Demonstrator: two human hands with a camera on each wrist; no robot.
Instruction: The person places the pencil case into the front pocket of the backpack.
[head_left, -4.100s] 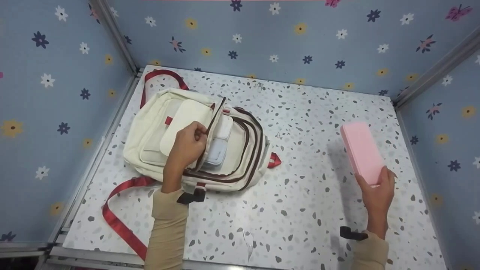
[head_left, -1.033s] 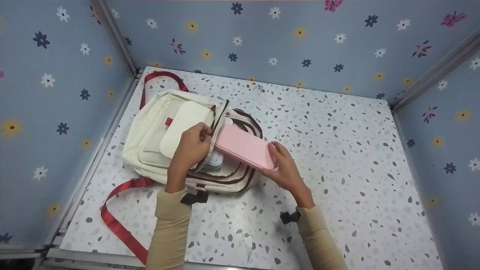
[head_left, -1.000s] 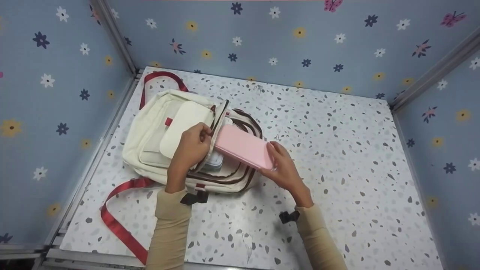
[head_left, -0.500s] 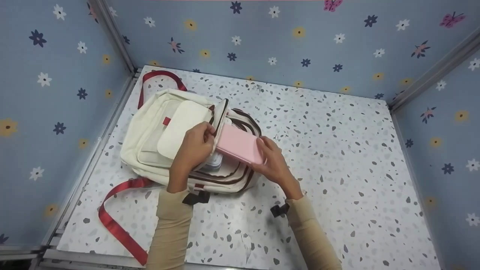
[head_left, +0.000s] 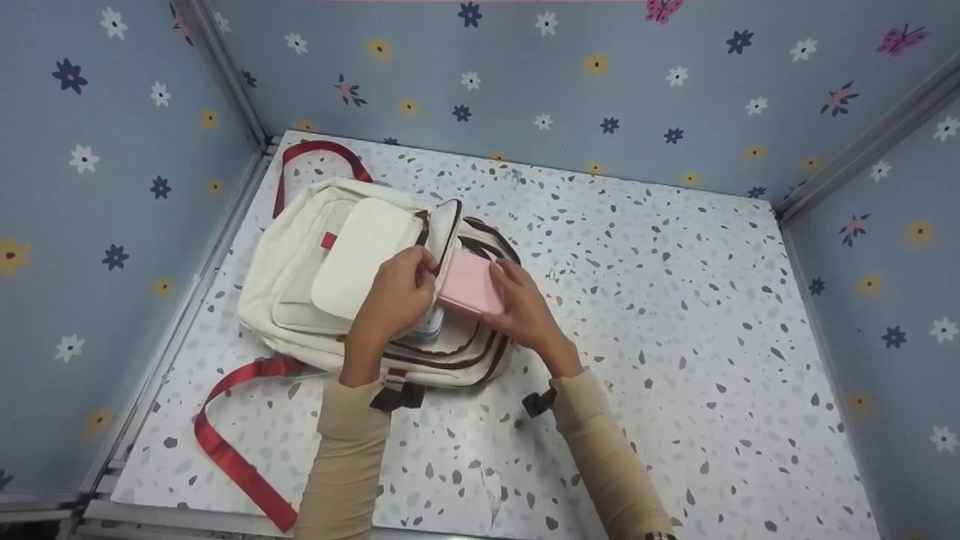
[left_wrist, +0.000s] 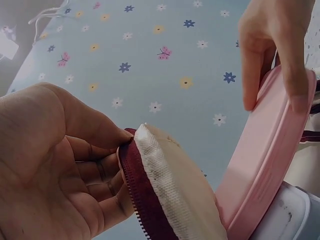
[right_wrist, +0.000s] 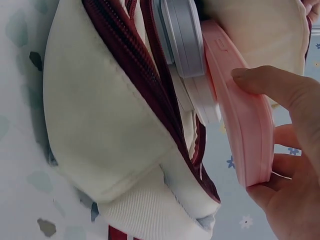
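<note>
Your cream backpack [head_left: 315,262] lies flat on the speckled table, near the left wall, with dark maroon zipper trim and red straps [head_left: 232,457] trailing toward the near edge. Its main compartment is unzipped, the front panel lifted away from the opening. The pink case [head_left: 471,281] is a flat, rounded rectangular box; it sits tilted and partly inside that opening, its outer end sticking out to the right. A pale grey-white box [right_wrist: 187,45] lies in the same compartment, right against the pink case.
</note>
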